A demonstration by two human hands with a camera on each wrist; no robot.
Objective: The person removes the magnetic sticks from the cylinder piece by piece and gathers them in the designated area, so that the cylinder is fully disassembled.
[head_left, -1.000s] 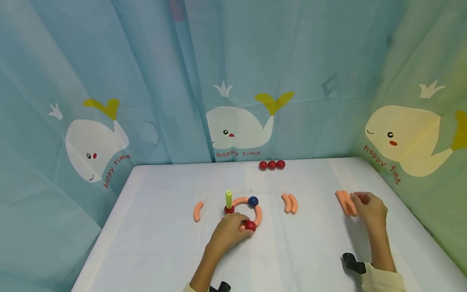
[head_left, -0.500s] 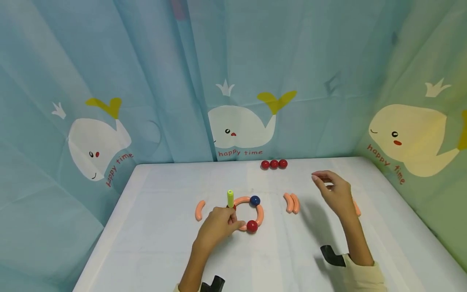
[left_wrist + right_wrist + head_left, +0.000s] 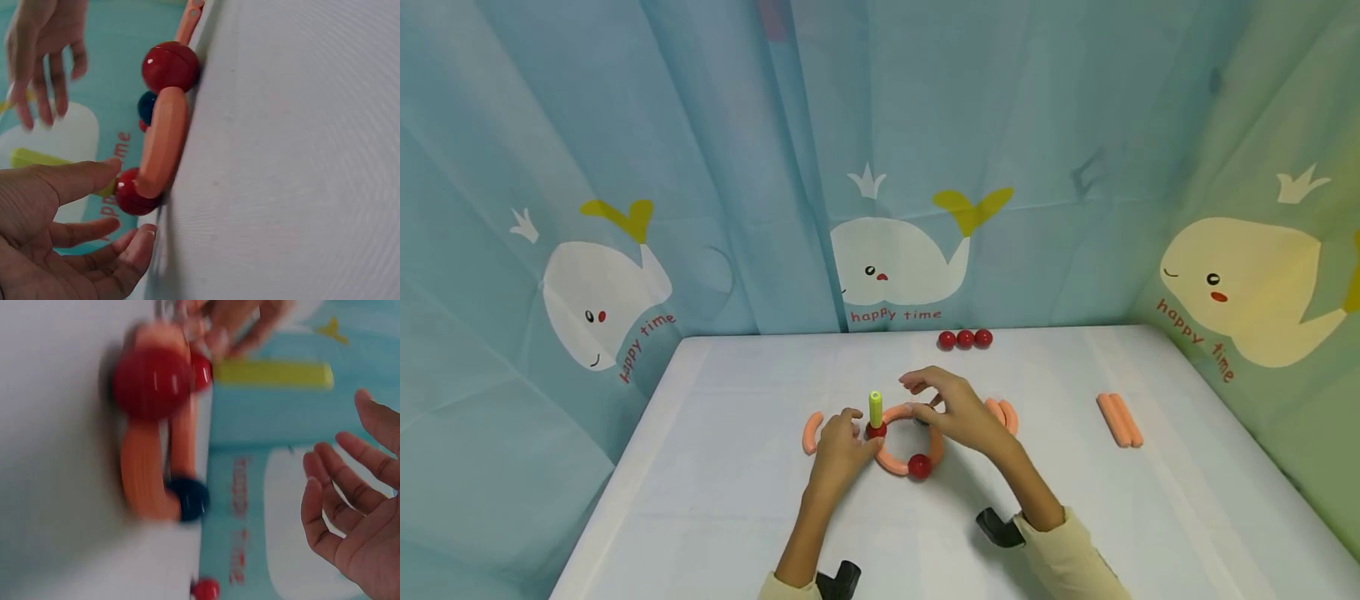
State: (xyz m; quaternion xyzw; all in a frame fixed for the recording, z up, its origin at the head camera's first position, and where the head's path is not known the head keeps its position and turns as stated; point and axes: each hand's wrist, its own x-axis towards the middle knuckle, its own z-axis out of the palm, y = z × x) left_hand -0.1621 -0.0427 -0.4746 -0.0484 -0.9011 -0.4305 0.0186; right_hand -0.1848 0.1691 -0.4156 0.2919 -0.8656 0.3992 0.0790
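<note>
On the white table, curved orange rods, two red balls and a blue ball form a ring. A yellow-green stick (image 3: 876,410) stands upright on the left red ball (image 3: 135,192). My left hand (image 3: 838,454) is beside that ball, its fingers and thumb spread around it. In the left wrist view the thumb crosses the stick's lower part; whether it touches is unclear. My right hand (image 3: 958,410) hovers above the ring's far right side, fingers loosely bent, holding nothing. It partly hides the blue ball (image 3: 189,499). The front red ball (image 3: 920,467) joins two curved orange rods (image 3: 164,140).
Three red balls (image 3: 966,338) line up at the table's back edge. One curved orange rod (image 3: 812,432) lies left of the ring, two more curved rods (image 3: 1009,417) right of it. Straight orange rods (image 3: 1120,420) lie farther right. A whale-print curtain (image 3: 737,167) hangs behind.
My right hand has left the straight orange rods and swung left to the ring, carrying nothing. My left hand has released the front red ball and shifted to the left red ball.
</note>
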